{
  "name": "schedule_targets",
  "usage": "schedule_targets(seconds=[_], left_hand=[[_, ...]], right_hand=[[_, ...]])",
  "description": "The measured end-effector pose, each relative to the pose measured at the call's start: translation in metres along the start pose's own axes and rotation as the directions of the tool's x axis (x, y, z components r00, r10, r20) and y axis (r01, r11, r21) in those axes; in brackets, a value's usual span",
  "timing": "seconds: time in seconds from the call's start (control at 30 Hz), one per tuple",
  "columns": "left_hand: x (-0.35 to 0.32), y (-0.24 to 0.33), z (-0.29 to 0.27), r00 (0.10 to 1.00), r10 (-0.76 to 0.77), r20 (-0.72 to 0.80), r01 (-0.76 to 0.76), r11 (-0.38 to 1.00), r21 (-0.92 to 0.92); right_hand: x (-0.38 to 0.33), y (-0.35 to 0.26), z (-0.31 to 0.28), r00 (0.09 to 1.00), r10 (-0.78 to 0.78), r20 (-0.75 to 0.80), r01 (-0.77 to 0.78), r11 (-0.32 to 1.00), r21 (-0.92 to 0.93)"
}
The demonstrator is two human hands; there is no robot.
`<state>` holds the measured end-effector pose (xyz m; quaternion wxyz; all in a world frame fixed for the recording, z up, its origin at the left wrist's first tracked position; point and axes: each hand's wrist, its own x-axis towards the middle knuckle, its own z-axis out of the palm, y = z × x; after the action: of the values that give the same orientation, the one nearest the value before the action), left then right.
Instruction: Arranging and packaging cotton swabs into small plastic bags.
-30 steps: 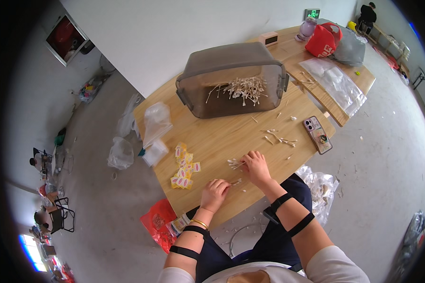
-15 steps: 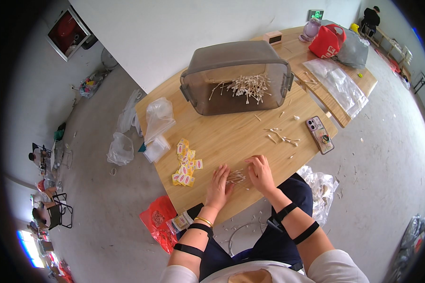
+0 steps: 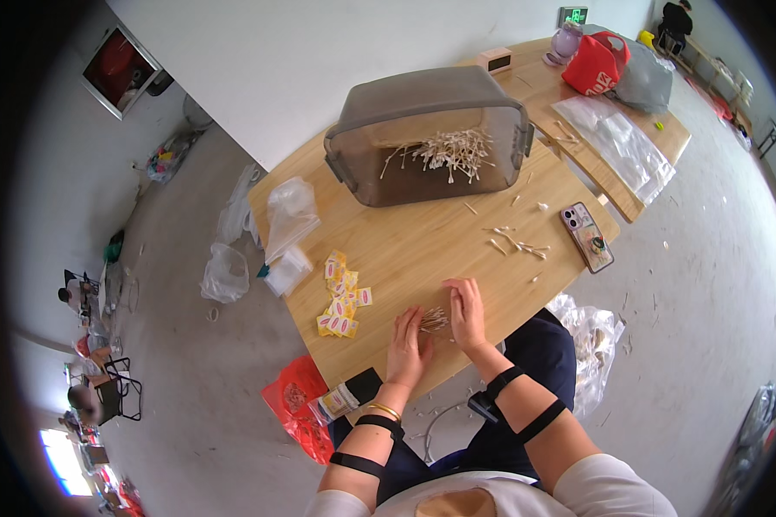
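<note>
a pale wooden bench [image 3: 384, 241] stands on a grey floor [image 3: 198, 370] beside a white wall [image 3: 259, 69]. nearest, a red plastic bag [image 3: 293, 401] sits low by the bench's near edge on the left, and a filled clear bag [image 3: 593, 349] lies on the right beyond the person's leg. at the near edge of the bench top, a small bundle of cotton swabs [image 3: 434, 320] lies between the two hands. the left hand [image 3: 411, 345] is right against it, thumb and fingers about its left end; the swabs are small here, so i cannot tell whether that grip is closed on them. the right hand [image 3: 467, 317] is just beside the other end, its grip slack and holding nothing visible. farther in, yellow-and-white packets [image 3: 340, 303] overlap on the left; loose swabs [image 3: 526, 248] and a phone [image 3: 588, 237] lie on the right. behind them a translucent grey bin [image 3: 422, 90] rests on its side, mouth toward the person, with a heap of swabs [image 3: 459, 153] inside. farther off are a red bag [image 3: 595, 67] and a seated person in dark clothing [image 3: 674, 24].
</note>
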<state>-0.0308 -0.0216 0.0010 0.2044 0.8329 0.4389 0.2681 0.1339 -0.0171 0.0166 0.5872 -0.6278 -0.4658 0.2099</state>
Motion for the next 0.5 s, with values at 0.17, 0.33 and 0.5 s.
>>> schedule_targets(seconds=[0.17,0.33,0.5], left_hand=[[0.007,0.013,-0.008,0.997,0.077,-0.006,-0.077,0.996,0.039],[0.006,0.009,-0.011,0.994,0.109,-0.012,-0.106,0.986,0.127],[-0.006,0.005,-0.015,0.996,0.061,-0.061,-0.052,0.987,0.152]], right_hand=[[0.003,0.005,-0.017,0.998,0.015,-0.054,-0.019,0.997,-0.073],[0.001,0.004,-0.020,0.995,-0.099,0.018,0.101,0.977,-0.189],[0.001,0.002,-0.022,0.994,-0.101,0.052,0.109,0.976,-0.189]])
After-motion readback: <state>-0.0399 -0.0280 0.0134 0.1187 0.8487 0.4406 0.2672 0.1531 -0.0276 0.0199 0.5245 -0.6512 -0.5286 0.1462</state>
